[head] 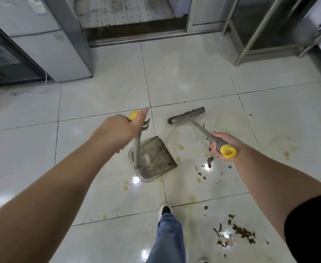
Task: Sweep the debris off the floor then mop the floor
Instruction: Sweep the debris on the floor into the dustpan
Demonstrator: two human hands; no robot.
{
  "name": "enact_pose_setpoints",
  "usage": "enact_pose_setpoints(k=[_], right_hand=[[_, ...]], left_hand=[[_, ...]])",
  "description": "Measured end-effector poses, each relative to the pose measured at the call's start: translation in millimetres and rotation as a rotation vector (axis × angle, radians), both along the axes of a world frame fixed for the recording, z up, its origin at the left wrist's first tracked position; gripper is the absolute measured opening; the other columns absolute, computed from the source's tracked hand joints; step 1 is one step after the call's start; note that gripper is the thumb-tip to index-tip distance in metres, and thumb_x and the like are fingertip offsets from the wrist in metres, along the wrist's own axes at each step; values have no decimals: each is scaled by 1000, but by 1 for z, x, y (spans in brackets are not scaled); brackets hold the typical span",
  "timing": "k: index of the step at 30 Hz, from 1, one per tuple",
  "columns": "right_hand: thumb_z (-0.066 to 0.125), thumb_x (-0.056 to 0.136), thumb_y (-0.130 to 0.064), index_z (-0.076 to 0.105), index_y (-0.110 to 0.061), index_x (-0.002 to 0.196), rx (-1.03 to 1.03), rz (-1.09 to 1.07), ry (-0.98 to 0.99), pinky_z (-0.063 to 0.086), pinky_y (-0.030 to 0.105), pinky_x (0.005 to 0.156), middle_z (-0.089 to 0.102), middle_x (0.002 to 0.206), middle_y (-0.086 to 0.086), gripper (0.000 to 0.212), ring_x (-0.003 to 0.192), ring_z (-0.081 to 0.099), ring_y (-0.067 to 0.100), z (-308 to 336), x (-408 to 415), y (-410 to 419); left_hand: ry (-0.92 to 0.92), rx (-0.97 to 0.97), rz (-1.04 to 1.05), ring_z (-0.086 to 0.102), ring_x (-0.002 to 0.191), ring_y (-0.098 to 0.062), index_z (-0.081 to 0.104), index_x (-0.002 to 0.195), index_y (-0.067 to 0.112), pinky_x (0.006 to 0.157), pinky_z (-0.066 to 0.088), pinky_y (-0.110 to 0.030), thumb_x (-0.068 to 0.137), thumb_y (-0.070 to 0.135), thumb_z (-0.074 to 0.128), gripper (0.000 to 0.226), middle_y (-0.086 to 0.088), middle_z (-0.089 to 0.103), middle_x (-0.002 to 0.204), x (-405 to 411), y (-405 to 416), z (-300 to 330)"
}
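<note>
On a tiled floor (193, 73), the left hand (116, 130) grips the dustpan (156, 160) handle while the right hand (222, 143) clasps the broom (189, 115). Debris (235, 232) lies at five o'clock of the dustpan.

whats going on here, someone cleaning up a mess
A person is sweeping a white tiled floor. The left hand holds the yellow-tipped handle of a grey long-handled dustpan standing on the floor, with some pale scraps already in it. The right hand holds the grey short-handled broom by its yellow-ended grip. Dark leafy debris and yellowish stains are scattered to the right, unswept. No mop is in view.
</note>
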State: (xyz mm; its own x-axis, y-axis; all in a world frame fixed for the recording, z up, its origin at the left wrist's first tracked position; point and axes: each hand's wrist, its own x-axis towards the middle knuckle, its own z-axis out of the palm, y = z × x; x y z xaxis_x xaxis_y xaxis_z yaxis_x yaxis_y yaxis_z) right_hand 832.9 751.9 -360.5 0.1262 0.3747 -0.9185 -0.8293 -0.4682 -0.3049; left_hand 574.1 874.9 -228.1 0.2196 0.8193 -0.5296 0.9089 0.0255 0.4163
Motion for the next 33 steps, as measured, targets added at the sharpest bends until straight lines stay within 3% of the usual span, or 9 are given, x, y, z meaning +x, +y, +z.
enact_pose_setpoints(k=[10,18,21,24,28,33], right_hand=[[47,98,-23,48,-3,97,-89,-97,94,46,15,32,48,80,11,21,31,53,12,-33,22,-3],[49,97,-25,52,-2,86,-171,-190,164,45,18,28,55,49,14,25,30,52,14,-19,-2,-103],[51,95,-29,51,-2,87,-213,-211,200,45,19,28,57,50,14,28,30,53,15,-14,-18,-151],[51,94,-34,49,-2,81,-258,-198,255,45,20,28,57,49,12,35,29,53,17,-3,-30,-190],[48,97,-25,49,-2,78,-214,-220,268,44,18,28,53,46,10,29,27,50,15,24,-30,-200],[48,96,-17,49,-3,81,-160,-140,174,43,15,28,52,44,8,21,27,50,11,46,-8,-175]], left_hand=[[4,-32,-86,50,50,-25,49,62,7,53,39,-26,80,75,26,74,-9,52,58,49,40,-3],[42,-23,-217,53,51,-25,49,59,8,51,41,-25,78,76,26,75,-8,54,57,88,34,-5],[49,1,-253,53,49,-24,51,58,9,50,41,-24,76,78,25,76,-7,55,57,92,33,-4],[38,10,-266,56,51,-25,52,58,11,61,48,-29,75,79,24,75,-8,56,58,98,29,-4],[18,23,-310,56,49,-24,51,57,10,56,44,-25,76,78,25,75,-7,55,55,104,16,-4],[30,65,-390,58,55,-24,50,62,7,63,48,-29,75,80,22,79,-9,56,59,110,0,-4]])
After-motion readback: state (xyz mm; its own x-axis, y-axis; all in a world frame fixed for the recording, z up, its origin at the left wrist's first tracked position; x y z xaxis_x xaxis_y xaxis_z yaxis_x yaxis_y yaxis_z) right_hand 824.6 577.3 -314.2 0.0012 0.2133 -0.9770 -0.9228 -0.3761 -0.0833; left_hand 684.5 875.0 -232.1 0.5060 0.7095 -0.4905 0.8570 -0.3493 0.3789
